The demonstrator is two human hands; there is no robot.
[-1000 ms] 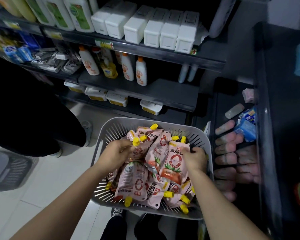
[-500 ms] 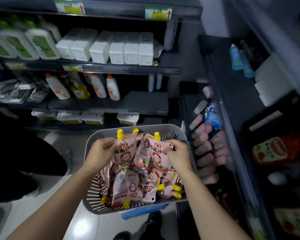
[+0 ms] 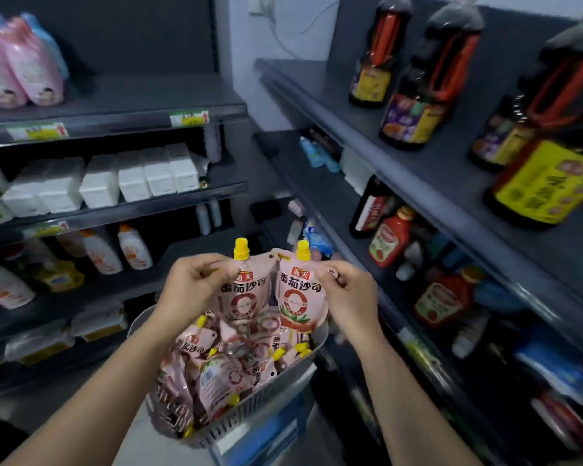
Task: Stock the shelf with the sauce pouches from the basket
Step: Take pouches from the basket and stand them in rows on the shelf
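Two pink sauce pouches with yellow caps hang upright above the grey basket (image 3: 283, 395). My left hand (image 3: 196, 285) pinches the top corner of the left pouch (image 3: 243, 294). My right hand (image 3: 347, 297) grips the top right corner of the right pouch (image 3: 298, 306). The two pouches hang side by side, touching. Several more pouches (image 3: 219, 375) lie piled in the basket below. The dark shelf unit (image 3: 418, 183) on the right stands just beyond my right hand.
Large dark sauce bottles (image 3: 418, 82) stand on the right unit's upper shelf, red ketchup bottles (image 3: 389, 237) on the one below. The left shelves hold white boxes (image 3: 132, 176), lotion bottles (image 3: 130, 247) and pink bottles (image 3: 21, 72). A blue crate (image 3: 266, 435) sits under the basket.
Both hands have lifted a pouch each up out of the basket. The view has swung up and to the right, toward the shelves with sauce bottles.
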